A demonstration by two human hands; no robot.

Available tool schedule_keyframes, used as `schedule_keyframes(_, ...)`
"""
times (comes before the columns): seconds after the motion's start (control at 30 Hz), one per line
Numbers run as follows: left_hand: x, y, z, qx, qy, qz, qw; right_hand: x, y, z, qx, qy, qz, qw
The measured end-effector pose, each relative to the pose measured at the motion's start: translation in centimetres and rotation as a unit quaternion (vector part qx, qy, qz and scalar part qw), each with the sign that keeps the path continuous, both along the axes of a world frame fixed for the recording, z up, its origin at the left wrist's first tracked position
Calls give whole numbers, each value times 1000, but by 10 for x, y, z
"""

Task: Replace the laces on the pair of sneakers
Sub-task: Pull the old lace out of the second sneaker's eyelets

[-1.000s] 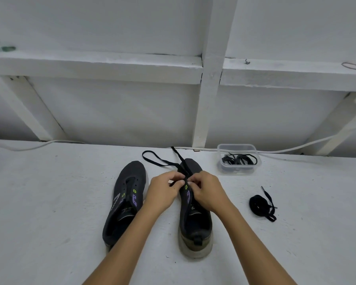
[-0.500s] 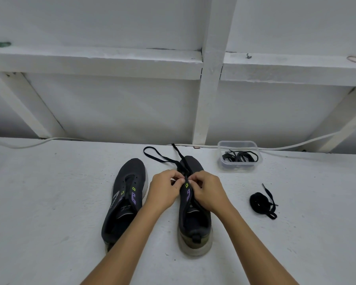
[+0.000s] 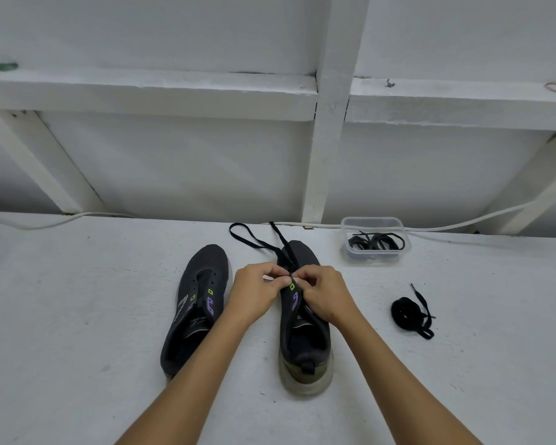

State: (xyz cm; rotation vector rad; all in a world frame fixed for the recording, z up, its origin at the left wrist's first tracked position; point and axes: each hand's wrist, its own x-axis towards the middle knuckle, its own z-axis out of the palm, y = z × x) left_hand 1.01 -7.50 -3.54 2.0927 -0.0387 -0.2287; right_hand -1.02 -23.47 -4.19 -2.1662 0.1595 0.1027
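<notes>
- While you look down through the head view, your left hand [image 3: 256,292] and right hand [image 3: 325,292] meet over the right sneaker [image 3: 304,335], fingers curled and pinching the black lace [image 3: 264,240] at the eyelets near the green tab.
- That sneaker stands on the desk [image 3: 77,332] directly ahead of you, its long axis running away from you: heel toward you, toe toward the wall.
- Both lace ends trail off past the toe, so any pull through an eyelet likely goes along that axis; both hands are equally near.
- Just left of it lies the left sneaker [image 3: 196,303], eyelets bare, closer to your left hand.
- Off to your right, well apart from the hands, a bundled lace [image 3: 406,313] lies on the desk.
- Farther back on that side, a clear tub [image 3: 374,255] holds more dark laces.
</notes>
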Motion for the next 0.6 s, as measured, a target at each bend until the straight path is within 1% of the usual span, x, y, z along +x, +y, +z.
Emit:
schedule_keyframes(0.13, 1, 2, -2, 13, -6, 3, 1000, 0, -2, -1, 29, 7, 9, 1000)
schedule_keyframes(0.27, -1, -2, -4, 31, -21, 3, 999, -5, -7, -2, 56, 10, -5, 998)
schedule_keyframes(0.33, -2, -1, -4, 32, -27, 1, 999, -5, -5, -3, 47, 2, -7, 999)
schedule_keyframes(0.43, -2, 2, -3, 15, -12, -4, 1000, -5, -1, -2, 31, -10, 1, 999)
schedule_keyframes(0.53, -1, 3, -1, 9, -2, -3, 1000, -3, 1, -1, -2, -6, 10, 1000)
schedule_keyframes(0.6, -2, 2, -1, 7, -1, -4, 1000, -3, 2, -1, -6, -2, 6, 1000)
